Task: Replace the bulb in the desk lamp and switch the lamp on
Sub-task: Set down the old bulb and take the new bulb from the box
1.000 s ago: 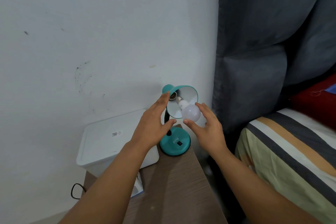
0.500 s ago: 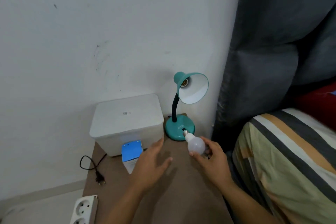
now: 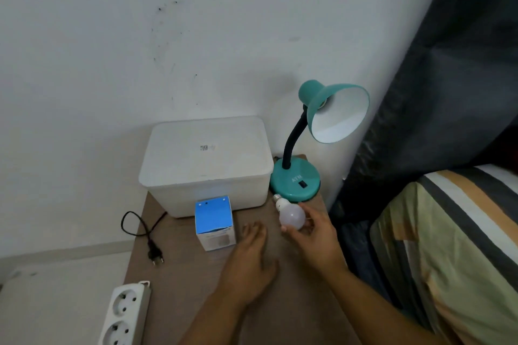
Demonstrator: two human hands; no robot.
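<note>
The teal desk lamp [image 3: 297,180] stands at the back right of the wooden table [image 3: 173,274], its shade [image 3: 337,115] tilted up to the right with no bulb inside. My right hand [image 3: 311,232] holds a white bulb [image 3: 291,214] just above the table, in front of the lamp base, screw cap pointing up left. My left hand [image 3: 249,263] hovers low over the table, fingers spread, empty, right of a blue and white bulb box [image 3: 214,220].
A white lidded plastic container [image 3: 206,159] sits against the wall left of the lamp. A black plug and cord [image 3: 152,249] lie at the table's left edge, a white power strip [image 3: 123,314] at the near left. A striped bed [image 3: 454,246] and dark curtain [image 3: 448,78] are on the right.
My right hand unscrewed the bulb from the shade and brought it down in front of the lamp base. My left hand left the shade and dropped towards the table. The view tilted down.
</note>
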